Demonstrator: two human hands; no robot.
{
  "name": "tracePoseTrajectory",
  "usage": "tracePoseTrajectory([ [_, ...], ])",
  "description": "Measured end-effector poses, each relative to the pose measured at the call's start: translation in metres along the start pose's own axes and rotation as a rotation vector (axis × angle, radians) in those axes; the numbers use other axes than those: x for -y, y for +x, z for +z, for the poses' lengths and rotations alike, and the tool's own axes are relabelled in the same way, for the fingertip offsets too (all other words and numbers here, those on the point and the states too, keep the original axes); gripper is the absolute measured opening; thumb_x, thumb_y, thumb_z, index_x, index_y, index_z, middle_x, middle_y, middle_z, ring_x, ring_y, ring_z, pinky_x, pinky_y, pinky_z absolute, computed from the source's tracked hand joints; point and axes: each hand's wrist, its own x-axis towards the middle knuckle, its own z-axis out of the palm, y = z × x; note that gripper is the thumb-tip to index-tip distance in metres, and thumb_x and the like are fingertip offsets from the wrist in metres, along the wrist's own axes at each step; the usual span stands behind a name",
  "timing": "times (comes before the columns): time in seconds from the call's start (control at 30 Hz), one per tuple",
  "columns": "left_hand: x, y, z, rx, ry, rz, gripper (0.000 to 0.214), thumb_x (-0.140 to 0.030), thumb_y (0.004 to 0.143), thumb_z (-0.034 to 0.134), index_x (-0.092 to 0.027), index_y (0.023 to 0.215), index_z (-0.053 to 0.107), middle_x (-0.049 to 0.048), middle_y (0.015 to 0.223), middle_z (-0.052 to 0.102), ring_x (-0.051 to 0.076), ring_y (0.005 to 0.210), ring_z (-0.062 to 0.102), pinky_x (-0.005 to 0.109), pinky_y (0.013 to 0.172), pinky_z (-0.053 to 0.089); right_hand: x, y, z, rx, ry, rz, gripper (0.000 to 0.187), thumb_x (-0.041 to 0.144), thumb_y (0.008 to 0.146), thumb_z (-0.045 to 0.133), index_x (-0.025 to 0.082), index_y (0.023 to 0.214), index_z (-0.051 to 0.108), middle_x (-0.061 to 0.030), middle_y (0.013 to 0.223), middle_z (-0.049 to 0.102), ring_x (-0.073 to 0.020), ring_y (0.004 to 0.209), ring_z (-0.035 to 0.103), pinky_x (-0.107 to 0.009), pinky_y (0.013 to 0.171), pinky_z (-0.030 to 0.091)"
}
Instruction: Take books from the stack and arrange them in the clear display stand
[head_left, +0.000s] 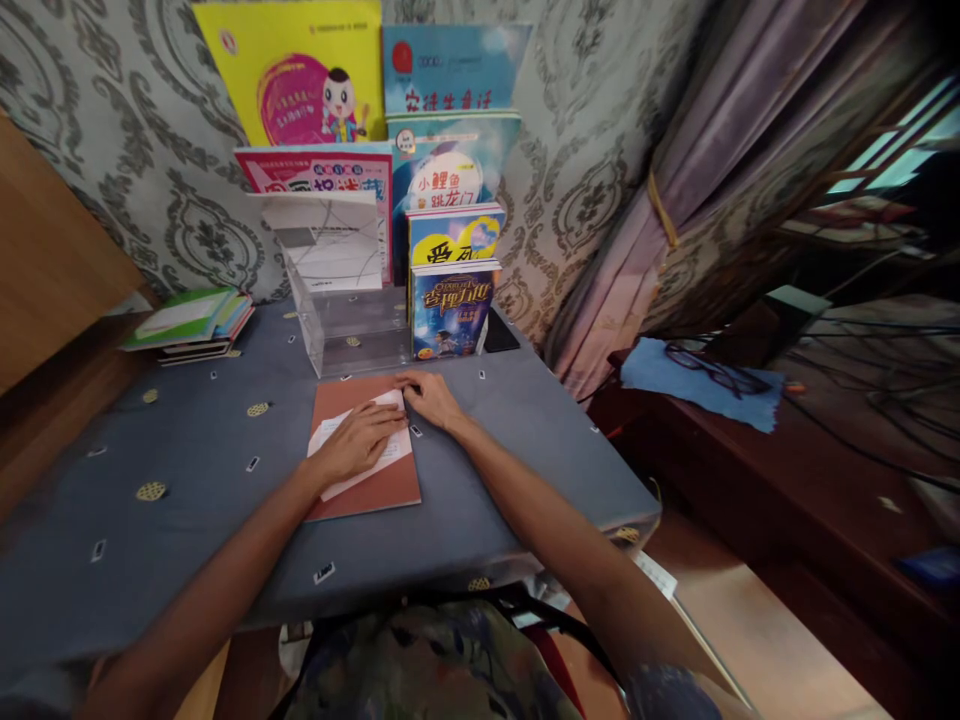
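A thin brown book (382,495) lies on the cloth-covered table in front of me. Across it rests a slanted white sheet of paper (390,452) with faint writing. My left hand (358,442) lies flat on this paper, palm down, covering its middle. At the book's upper right corner is my right hand (431,398), its fingers curled in with thumb and forefinger close together beside the paper's top end. What lies between those fingertips is too small to make out.
Behind the book stands a clear acrylic rack (352,335) with several upright children's books. A dark blue book (452,315) is at its front. Stacked books (195,320) lie at the left. A blue cloth (697,385) with glasses lies on the red-brown furniture at the right.
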Motion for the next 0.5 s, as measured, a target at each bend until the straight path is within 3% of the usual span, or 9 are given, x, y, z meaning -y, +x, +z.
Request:
tracePoseTrajectory([
  [0.5, -0.027, -0.016, -0.008, 0.033, 0.013, 0.069, 0.042, -0.011, 0.095, 0.043, -0.024, 0.128, 0.065, 0.0063, 0.134, 0.067, 0.022, 0.131, 0.056, 0.049, 0.112, 0.04, 0.0, 0.001, 0.001, 0.006, -0.035, 0.009, 0.037, 0.004, 0.085, 0.053, 0.019, 0.112, 0.073, -0.0041, 0.107, 0.079, -0.019, 0.105, 0.072, -0.029, 0.096, 0.053],
])
